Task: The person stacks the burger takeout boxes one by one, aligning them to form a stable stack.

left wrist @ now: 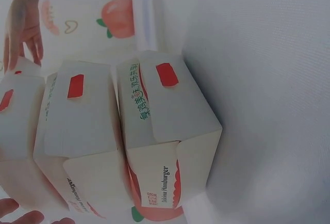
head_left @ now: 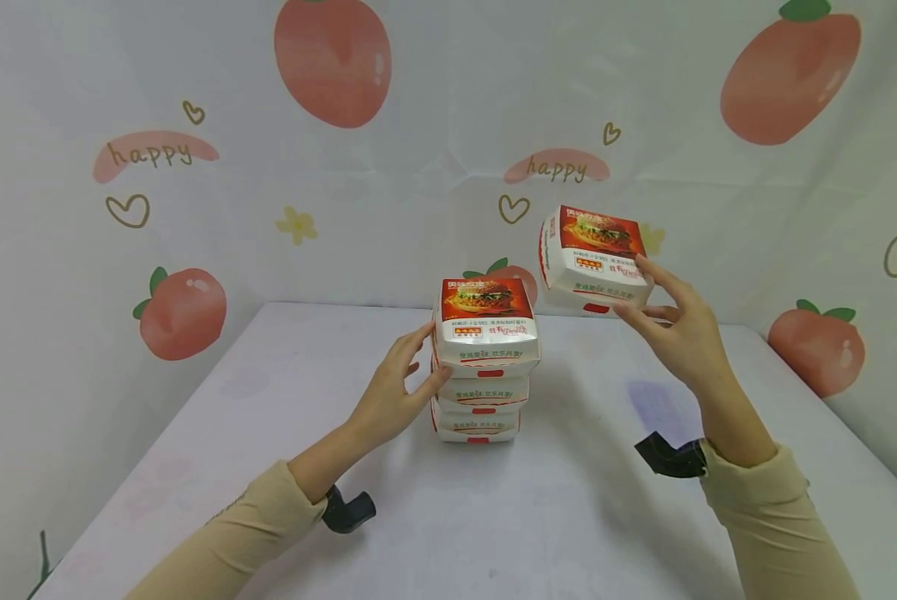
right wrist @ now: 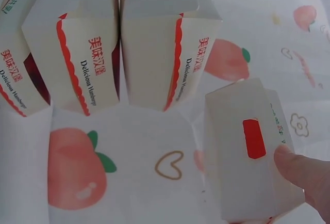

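The right hand (head_left: 677, 333) holds a burger box (head_left: 594, 260) lifted off the counter (head_left: 568, 517), thumb on its front and fingers under and behind it. To its left, the left hand (head_left: 396, 396) rests straight, relaxed fingers against the side of a stack of boxes (head_left: 482, 367), gripping nothing. The head view shows the printed burger lids; the right wrist view shows the held box's red tab under the thumb (right wrist: 299, 170), and the left wrist view shows three stacked boxes' fronts.
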